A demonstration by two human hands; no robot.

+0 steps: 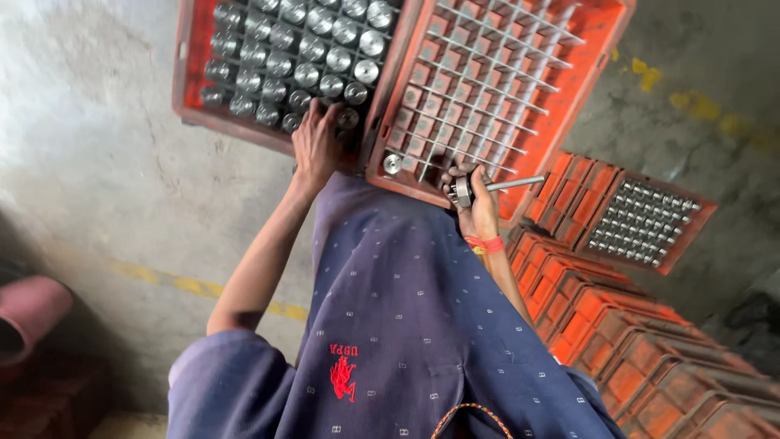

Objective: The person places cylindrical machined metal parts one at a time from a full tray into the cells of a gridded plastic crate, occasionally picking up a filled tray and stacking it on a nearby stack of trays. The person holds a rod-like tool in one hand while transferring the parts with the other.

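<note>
— How far along is the crate work?
— The left crate (pixel 191 73) is nearly full of metal parts (pixel 292 49); the right crate (pixel 605 32) holds just one (pixel 392 163).
— And the hands?
— Left hand (pixel 315 146) reaches out, fingers on a part at the rim. Right hand (pixel 479 207) grips a shafted part (pixel 487 188) over the right crate.

**One head-worn view, looking steeply down**

A single camera sits on the person's head, tilted down along the purple shirt (pixel 406 325) toward the concrete floor (pixel 97 162); it is close, with the torso filling the lower middle; two orange crates (pixel 382 122) lie at the top edge, partly cut off; stacked crates (pixel 634 325) run off lower right; no second view shares the scene.
</note>
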